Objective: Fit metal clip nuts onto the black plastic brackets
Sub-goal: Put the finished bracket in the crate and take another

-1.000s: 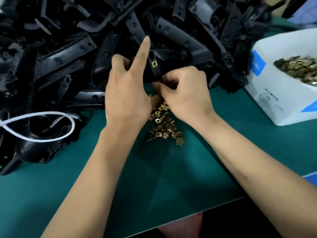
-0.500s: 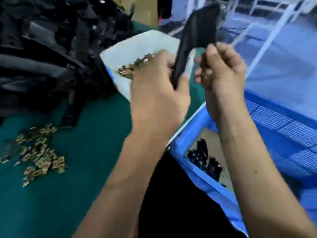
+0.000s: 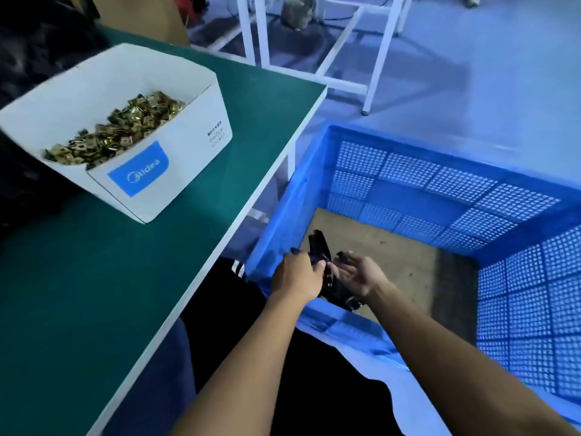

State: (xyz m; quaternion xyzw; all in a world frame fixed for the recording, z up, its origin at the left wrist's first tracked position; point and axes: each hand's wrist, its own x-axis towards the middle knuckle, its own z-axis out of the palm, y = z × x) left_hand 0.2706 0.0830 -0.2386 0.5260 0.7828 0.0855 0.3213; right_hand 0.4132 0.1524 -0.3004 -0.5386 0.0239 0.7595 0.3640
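Observation:
Both of my hands reach down into a blue plastic crate [image 3: 434,196] beside the table. My left hand [image 3: 295,276] has its fingers curled round a black plastic bracket [image 3: 318,247] that points up and away. My right hand [image 3: 358,273] is beside it, palm up with loosely spread fingers, touching black brackets [image 3: 341,294] that lie on the crate's cardboard floor. Whether a clip nut sits on the held bracket is too small to tell. A white carton [image 3: 176,152] on the green table holds several brass-coloured clip nuts [image 3: 116,133].
The green table [image 3: 94,278] ends in a white edge running diagonally next to the crate. A dark heap of black brackets [image 3: 34,48] shows at the far left. White metal table legs [image 3: 380,51] stand on the blue-grey floor beyond.
The view has swung right and down. My hands have lowered the bracket from chest height into the blue crate, and my right hand has opened off it.

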